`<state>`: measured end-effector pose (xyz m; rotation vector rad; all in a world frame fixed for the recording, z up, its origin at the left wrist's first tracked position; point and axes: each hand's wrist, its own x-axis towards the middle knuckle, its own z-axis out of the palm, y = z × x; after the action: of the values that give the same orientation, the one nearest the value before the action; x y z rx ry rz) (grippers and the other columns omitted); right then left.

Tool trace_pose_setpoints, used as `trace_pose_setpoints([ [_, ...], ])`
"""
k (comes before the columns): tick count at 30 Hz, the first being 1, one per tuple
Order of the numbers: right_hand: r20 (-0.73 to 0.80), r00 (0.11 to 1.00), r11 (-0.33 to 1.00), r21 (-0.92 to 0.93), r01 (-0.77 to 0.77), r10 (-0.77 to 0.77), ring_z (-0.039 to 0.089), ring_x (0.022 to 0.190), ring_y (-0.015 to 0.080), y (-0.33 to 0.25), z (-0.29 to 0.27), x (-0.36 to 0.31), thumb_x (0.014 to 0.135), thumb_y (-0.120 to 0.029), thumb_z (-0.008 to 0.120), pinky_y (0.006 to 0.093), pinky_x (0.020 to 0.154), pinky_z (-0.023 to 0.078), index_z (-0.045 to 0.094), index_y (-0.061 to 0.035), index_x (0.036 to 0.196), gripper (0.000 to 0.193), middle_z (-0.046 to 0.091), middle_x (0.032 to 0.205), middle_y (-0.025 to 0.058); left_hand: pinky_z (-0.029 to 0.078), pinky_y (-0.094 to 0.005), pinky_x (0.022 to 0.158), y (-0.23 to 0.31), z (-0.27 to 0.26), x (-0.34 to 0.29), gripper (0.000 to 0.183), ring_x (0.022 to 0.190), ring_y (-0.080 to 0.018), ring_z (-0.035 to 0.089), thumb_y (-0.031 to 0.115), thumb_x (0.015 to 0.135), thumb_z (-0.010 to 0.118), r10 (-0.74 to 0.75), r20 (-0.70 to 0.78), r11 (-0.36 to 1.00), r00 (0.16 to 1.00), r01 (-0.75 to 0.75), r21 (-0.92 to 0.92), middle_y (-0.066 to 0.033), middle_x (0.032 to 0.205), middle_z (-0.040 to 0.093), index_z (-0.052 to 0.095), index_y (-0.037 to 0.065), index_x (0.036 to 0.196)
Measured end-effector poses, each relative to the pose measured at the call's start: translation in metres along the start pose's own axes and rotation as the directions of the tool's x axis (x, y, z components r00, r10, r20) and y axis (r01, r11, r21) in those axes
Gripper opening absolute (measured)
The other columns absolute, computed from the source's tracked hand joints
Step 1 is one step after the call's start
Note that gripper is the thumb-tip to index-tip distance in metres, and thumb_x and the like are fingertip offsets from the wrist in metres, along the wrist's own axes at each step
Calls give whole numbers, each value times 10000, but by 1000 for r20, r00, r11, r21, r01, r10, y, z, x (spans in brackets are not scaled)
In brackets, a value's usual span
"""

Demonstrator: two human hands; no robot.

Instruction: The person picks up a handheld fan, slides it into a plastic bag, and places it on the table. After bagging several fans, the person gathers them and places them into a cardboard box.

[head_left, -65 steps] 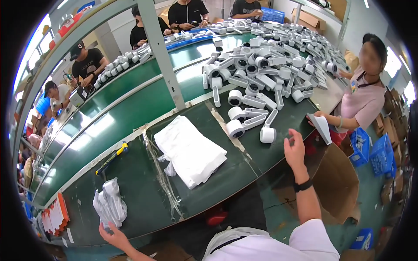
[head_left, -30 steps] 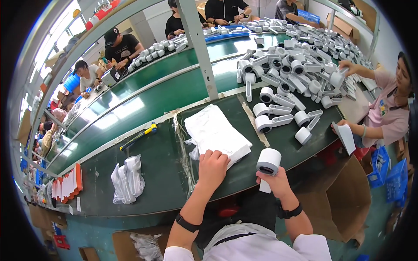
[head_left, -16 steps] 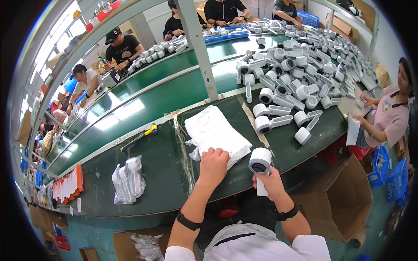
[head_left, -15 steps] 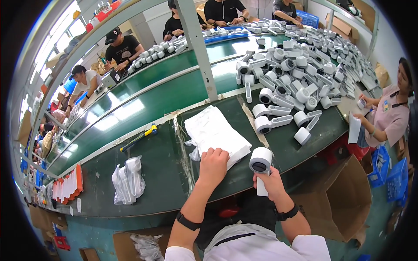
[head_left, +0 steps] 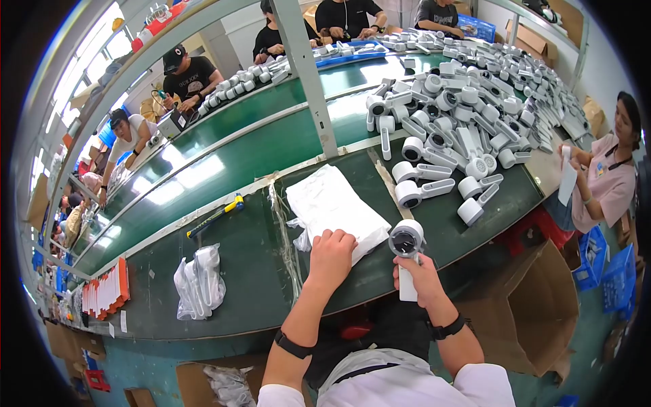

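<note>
A white-and-grey handheld device (head_left: 407, 239) with a round head is in my right hand (head_left: 422, 277), its handle hanging down through my closed fingers. Its round, dark opening faces me. My left hand (head_left: 333, 256) rests on the near edge of a stack of white plastic bags (head_left: 336, 203), with its fingers curled against the top one. How many bags the fingers hold is hidden. Beyond my right hand, to the right of the bags, lie several loose devices (head_left: 410, 193) of the same kind, in front of a large heap (head_left: 468, 122).
Left on the dark green bench (head_left: 251, 271) lie a bagged bundle of devices (head_left: 199, 281) and a yellow-and-black hammer (head_left: 215, 216). A metal post (head_left: 312, 88) rises behind the bags. An open cardboard box (head_left: 522, 319) stands below right. A co-worker (head_left: 603, 169) sits at right; others work across the conveyor.
My right hand has turned the device so its round opening tips up toward me. My left hand stays on the bags. The co-worker at right has raised a white device.
</note>
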<state>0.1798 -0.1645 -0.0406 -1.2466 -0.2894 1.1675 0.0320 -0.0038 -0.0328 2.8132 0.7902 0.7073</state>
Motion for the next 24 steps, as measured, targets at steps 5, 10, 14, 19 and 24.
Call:
trace_pose_setpoints([
  [5, 37, 999, 1000, 12, -21, 21, 602, 560, 149, 4, 15, -1, 875, -134, 677, 275, 511, 486, 593, -39, 943, 144, 630, 722, 62, 458, -408, 748, -1, 1, 3, 71, 843, -318, 588, 110, 851, 646, -82, -37, 984, 996, 75, -160, -101, 857, 641, 660, 44, 873],
  [10, 175, 983, 983, -179, -29, 60, 598, 586, 128, 1, 18, -5, 866, -143, 684, 265, 540, 488, 567, -32, 1067, 258, 634, 752, 55, 489, -400, 727, -2, -6, 6, 94, 816, -338, 619, 106, 864, 644, -141, -63, 946, 988, 116, -303, -141, 866, 652, 658, 16, 886],
  [14, 316, 940, 904, -427, 23, 126, 607, 611, 122, -9, 19, -5, 851, -194, 689, 260, 560, 495, 453, -12, 1308, 545, 649, 793, 59, 499, -383, 691, -5, -13, 9, 108, 775, -329, 639, 110, 873, 642, -210, -41, 878, 977, 170, -447, -157, 873, 659, 670, 10, 903],
  [19, 346, 911, 701, -707, 95, 225, 627, 606, 157, -44, 30, 4, 845, -200, 679, 284, 575, 519, 117, -9, 1505, 888, 659, 811, 102, 499, -367, 699, -8, -23, 9, 112, 762, -316, 641, 106, 862, 654, -242, -15, 876, 970, 211, -435, -155, 867, 664, 678, 7, 909],
  [24, 353, 922, 361, -890, 278, 160, 640, 562, 212, -53, 31, 24, 838, -299, 667, 323, 599, 531, -83, -29, 1518, 1047, 675, 767, 133, 499, -354, 703, -9, -28, 11, 109, 749, -299, 637, 97, 853, 663, -222, -19, 866, 975, 188, -464, -152, 866, 664, 685, 6, 909],
])
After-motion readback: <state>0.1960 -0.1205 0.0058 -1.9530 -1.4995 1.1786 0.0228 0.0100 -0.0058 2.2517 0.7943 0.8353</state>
